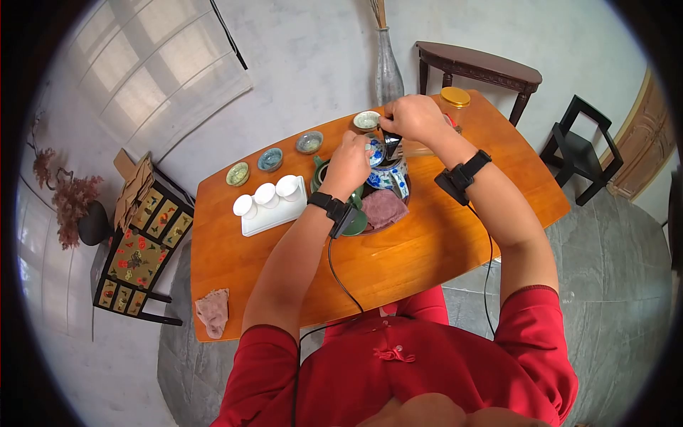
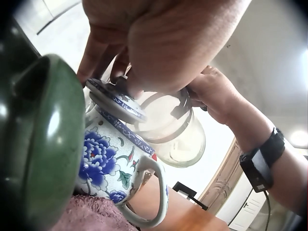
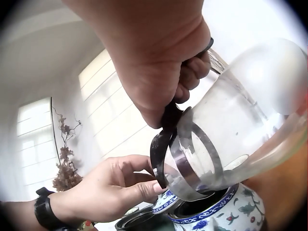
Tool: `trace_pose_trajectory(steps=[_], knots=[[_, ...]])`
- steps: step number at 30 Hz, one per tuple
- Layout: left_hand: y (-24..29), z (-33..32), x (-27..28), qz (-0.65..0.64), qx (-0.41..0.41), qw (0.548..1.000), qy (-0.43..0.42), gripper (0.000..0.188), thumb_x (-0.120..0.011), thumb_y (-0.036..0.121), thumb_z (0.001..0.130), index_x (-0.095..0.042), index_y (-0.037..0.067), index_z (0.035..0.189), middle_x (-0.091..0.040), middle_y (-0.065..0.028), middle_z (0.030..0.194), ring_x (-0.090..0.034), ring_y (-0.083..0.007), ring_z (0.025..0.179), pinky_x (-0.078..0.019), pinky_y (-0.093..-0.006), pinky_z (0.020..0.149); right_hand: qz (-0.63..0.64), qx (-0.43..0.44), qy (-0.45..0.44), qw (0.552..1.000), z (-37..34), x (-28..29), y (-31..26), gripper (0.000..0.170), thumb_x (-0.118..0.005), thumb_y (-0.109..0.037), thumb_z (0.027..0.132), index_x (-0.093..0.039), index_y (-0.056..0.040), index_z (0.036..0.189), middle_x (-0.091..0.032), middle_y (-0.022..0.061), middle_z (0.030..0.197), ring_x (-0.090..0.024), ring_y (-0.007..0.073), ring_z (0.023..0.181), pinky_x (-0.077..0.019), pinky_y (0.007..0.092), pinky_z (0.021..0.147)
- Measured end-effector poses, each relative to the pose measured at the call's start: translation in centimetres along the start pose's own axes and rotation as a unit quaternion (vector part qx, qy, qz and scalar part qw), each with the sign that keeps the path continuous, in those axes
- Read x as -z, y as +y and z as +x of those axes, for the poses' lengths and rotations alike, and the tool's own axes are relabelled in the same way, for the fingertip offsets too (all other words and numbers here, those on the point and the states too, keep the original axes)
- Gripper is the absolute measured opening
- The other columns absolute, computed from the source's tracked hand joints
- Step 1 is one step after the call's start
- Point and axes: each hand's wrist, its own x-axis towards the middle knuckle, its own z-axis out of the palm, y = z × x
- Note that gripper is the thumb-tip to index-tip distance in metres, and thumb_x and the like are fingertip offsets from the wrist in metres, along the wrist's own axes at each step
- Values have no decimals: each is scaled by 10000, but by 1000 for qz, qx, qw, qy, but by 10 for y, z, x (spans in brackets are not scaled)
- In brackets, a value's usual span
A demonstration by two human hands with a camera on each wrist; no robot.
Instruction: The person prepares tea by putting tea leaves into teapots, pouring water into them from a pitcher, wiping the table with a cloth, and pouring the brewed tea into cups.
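Observation:
My left hand point(image 1: 350, 168) pinches the knob of a blue-and-white lid point(image 2: 115, 103) and holds it tilted at the rim of a flowered porcelain teapot point(image 2: 108, 161). Gripping the black handle of a clear glass pot point(image 3: 231, 115), my right hand point(image 1: 415, 118) keeps the pot tipped with its metal-banded mouth over the teapot's opening. Whether liquid runs out, I cannot tell. A folded mauve cloth point(image 1: 384, 209) lies in front of the teapot. Close by on the left stands a green glazed pot point(image 2: 53, 144), partly hidden behind my left hand in the head view.
Left of the pots, a white tray point(image 1: 297, 212) bears three white cups point(image 1: 266, 195). Several small bowls point(image 1: 270, 159) line the table's far side. A gold-lidded jar point(image 1: 455, 98) stands at the back right. Another cloth point(image 1: 213, 313) lies at the near left corner.

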Motion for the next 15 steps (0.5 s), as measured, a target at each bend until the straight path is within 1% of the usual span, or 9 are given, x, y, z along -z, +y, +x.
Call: trace_pose_trajectory(steps=[3, 7, 9, 10, 13, 15], knots=[[0, -1, 0, 6, 0, 1000, -2, 195, -625, 94, 870, -599, -22, 1025, -534, -200, 1026, -602, -398, 893, -505, -459, 762, -4, 14, 14, 1000, 6, -4, -5, 285, -652, -376, 803, -731, -107, 751, -652, 134, 660, -643, 333, 660, -521, 431, 608], [-1, -1, 1, 9, -2, 1000, 1, 190, -632, 96, 866, -600, -21, 1012, -535, -199, 1021, -604, -398, 886, -505, -461, 758, -12, 21, -4, 1000, 9, 3, -13, 268, -658, -373, 801, -740, -119, 771, -657, 134, 672, -645, 329, 663, -522, 429, 614], [0, -1, 1, 5, 8, 1000, 3, 194, -649, 64, 851, -606, -26, 1018, -549, -188, 992, -580, -381, 896, -482, -422, 789, -16, 33, -22, 999, 9, 8, -18, 250, -636, -320, 787, -724, -91, 738, -670, 142, 704, -661, 331, 701, -531, 434, 664], [1, -1, 2, 5, 9, 1000, 3, 194, -649, 64, 851, -606, -26, 1018, -549, -188, 992, -580, -381, 896, -482, -422, 789, -17, 34, -23, 999, 9, 8, -19, 250, -636, -320, 787, -724, -91, 738, -670, 142, 704, -661, 331, 701, -531, 434, 664], [0, 0, 3, 11, 16, 1000, -4, 192, -651, 63, 848, -607, -24, 1014, -550, -189, 988, -582, -382, 897, -482, -426, 790, -28, 52, -14, 998, 10, 8, -22, 237, -634, -302, 774, -717, -86, 725, -667, 139, 696, -661, 328, 695, -530, 436, 657], [-2, 0, 2, 18, -10, 1000, 0, 150, -640, 87, 852, -599, -27, 941, -536, -206, 1001, -605, -402, 867, -509, -460, 755, -39, 55, -19, 998, 11, 9, -23, 234, -632, -296, 769, -714, -82, 718, -665, 139, 693, -662, 327, 699, -530, 436, 656]])
